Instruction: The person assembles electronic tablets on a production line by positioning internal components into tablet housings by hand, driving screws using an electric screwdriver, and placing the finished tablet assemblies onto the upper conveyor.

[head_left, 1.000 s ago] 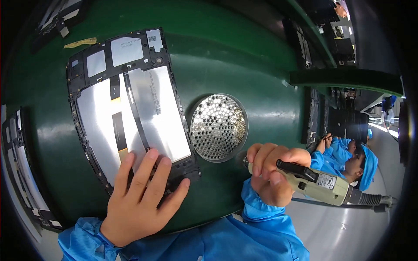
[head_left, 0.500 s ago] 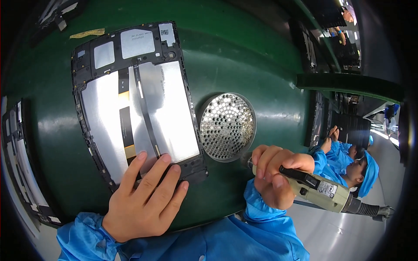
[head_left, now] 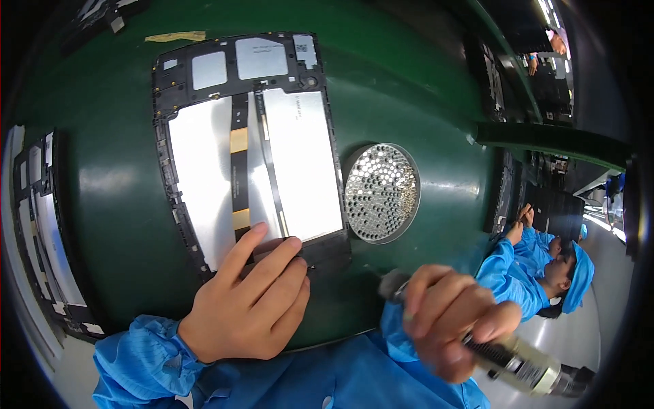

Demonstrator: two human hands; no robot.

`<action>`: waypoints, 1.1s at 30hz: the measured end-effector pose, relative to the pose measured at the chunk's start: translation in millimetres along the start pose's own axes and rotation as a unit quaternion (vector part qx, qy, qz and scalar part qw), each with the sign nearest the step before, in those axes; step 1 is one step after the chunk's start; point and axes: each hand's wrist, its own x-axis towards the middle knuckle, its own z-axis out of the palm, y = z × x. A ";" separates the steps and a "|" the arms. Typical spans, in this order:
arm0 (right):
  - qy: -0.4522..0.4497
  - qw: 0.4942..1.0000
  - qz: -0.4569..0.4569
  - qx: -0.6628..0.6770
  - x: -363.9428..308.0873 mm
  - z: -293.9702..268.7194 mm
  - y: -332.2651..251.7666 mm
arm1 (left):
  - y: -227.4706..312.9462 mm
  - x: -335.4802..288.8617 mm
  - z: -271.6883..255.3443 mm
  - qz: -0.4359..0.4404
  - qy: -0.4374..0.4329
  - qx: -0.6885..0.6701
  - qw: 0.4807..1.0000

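Below round metal dish [head_left: 418, 204], your R hand [head_left: 460, 315] dips, gripping pale-green driver [head_left: 523, 366], so tip [head_left: 392, 285]'s off dish; L hand [head_left: 246, 315] lies loose on flat black-silver panel [head_left: 304, 170].

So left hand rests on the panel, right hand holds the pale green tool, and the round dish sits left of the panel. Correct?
One slip: the round dish sits right of the panel, as the head view shows. The left hand rests on the panel and the right hand holds the pale green tool.
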 end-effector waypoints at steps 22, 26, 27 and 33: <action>-0.068 0.997 0.033 -0.002 9.5 31.2 20.7 | -4.3 5.7 -5.0 0.031 0.013 -0.010 0.999; -0.055 0.998 -0.001 -0.022 2.1 33.7 34.4 | -6.9 3.1 -1.6 0.049 0.016 0.026 0.998; -0.045 0.999 -0.014 -0.010 0.2 34.8 37.7 | -6.1 3.2 -3.9 0.053 0.005 0.039 0.998; -0.028 0.999 -0.012 0.015 -7.3 30.4 23.1 | 0.0 8.4 -8.9 0.089 -0.031 0.088 0.992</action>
